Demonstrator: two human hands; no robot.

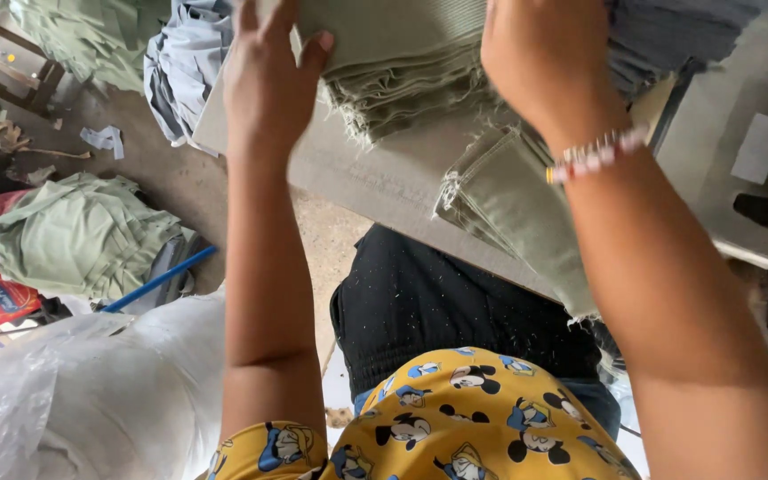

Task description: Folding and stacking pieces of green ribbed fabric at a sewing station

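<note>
A thick stack of olive-green cut fabric pieces [402,62] with frayed edges lies on a grey work table [375,178]. My left hand [268,76] grips the stack's left edge, thumb on top. My right hand [544,62], with a bead bracelet at the wrist, rests on top of the stack's right side. A sewn green piece [508,213] hangs over the table's near edge below my right forearm.
A grey sewing machine [740,142] stands at the right. Blue-grey cloth [180,71] hangs off the table's left end. On the floor at left lie a green fabric heap [73,236], a white plastic bag [91,391] and a blue rod [157,280].
</note>
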